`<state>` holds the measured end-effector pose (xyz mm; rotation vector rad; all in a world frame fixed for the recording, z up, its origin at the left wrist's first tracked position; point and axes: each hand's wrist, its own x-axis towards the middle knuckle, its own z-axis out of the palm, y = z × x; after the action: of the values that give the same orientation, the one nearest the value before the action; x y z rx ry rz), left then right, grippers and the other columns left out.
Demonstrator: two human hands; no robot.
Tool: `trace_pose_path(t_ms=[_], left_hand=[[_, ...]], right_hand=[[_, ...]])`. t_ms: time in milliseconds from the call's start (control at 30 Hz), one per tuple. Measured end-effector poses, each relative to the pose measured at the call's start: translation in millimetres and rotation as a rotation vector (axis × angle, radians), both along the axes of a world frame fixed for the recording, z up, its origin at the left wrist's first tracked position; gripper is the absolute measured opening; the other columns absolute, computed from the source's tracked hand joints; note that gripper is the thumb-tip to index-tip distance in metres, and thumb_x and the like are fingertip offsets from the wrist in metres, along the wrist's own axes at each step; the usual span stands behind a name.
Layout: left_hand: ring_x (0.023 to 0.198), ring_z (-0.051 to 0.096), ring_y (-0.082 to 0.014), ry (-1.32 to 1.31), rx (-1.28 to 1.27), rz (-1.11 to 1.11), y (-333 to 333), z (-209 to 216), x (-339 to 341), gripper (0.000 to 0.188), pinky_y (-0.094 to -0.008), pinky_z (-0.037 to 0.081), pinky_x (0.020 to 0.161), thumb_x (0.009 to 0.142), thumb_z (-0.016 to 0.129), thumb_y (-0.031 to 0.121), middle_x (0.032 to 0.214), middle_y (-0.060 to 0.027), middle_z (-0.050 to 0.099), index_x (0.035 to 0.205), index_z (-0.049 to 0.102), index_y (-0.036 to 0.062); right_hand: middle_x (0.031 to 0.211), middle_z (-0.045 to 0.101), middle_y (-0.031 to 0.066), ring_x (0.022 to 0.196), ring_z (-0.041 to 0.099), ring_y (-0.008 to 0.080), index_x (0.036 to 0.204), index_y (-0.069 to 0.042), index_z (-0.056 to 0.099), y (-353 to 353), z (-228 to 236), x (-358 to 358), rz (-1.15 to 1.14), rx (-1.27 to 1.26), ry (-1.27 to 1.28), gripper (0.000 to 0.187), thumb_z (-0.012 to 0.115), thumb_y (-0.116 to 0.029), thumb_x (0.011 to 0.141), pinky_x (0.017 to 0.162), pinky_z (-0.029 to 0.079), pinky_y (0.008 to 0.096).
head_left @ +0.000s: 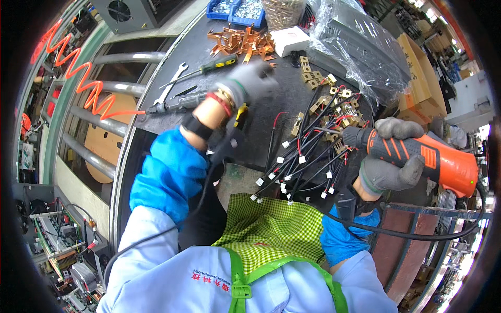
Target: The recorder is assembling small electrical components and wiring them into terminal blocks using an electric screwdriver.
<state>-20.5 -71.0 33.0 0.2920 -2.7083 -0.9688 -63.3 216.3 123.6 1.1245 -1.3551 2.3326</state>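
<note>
My right hand (391, 175) is wrapped in a grey work glove around an orange and black electric screwdriver (454, 169). The tool's front end points left, over a heap of brass blocks (347, 107) and black cables (292, 169) with white connectors. Smeared by motion, my gloved left hand (253, 81) is above the dark bench top near a pile of copper brackets (242, 40); its fingers cannot be made out. Left of that hand lie a hand screwdriver (219, 63) with a green and yellow handle, an open-end wrench (176, 79) and a dark air tool (180, 103).
Blue bins (245, 13) of small metal parts, a bag of brass pieces (284, 13) and a white box (289, 40) stand at the back. Plastic-wrapped grey panels (360, 44) and a cardboard box (420, 78) are at right. An orange coiled hose (94, 88) hangs over rollers (128, 58) at left.
</note>
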Motion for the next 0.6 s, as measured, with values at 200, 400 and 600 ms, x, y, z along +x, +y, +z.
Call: trace_pose_path(t_ms=[200, 400, 600], left_hand=[[0.089, 0.066, -0.0341, -0.314, -0.337, 0.095, -30.5, -0.5, -53.2, 0.024, -0.0402, 0.051, 0.081, 0.084, 0.055, 0.020, 0.097, -0.0171, 0.068, 0.098, 0.069, 0.0066], [0.098, 0.065, -0.0333, -0.493, -0.442, 0.210, -7.1, -11.0, -78.0, 0.030, -0.0399, 0.051, 0.084, 0.082, 0.056, 0.020, 0.103, -0.0203, 0.066, 0.103, 0.068, 0.0019], [0.101, 0.064, -0.0335, -0.384, -0.453, 0.235, -7.9, -2.2, -77.5, 0.031, -0.0418, 0.051, 0.085, 0.085, 0.053, 0.019, 0.107, -0.0190, 0.066, 0.110, 0.065, 0.0054]], right_hand=[[0.074, 0.058, 0.0104, 0.072, 0.058, 0.0225, 0.089, -0.003, 0.057, 4.6, -9.2, 2.0, -0.039, 0.011, -0.182, 0.050, 0.058, -0.051, 0.075, 0.072, 0.044, 0.0363], [0.075, 0.058, 0.0097, 0.073, 0.059, 0.0225, 0.093, -0.003, 0.056, 11.7, -9.7, -1.0, 0.017, 0.043, -0.124, 0.050, 0.060, -0.049, 0.076, 0.072, 0.045, 0.0364], [0.076, 0.057, 0.0094, 0.072, 0.058, 0.0226, 0.091, -0.003, 0.056, 19.2, -12.8, -6.4, -0.074, -0.017, -0.142, 0.051, 0.056, -0.052, 0.076, 0.073, 0.045, 0.0364]])
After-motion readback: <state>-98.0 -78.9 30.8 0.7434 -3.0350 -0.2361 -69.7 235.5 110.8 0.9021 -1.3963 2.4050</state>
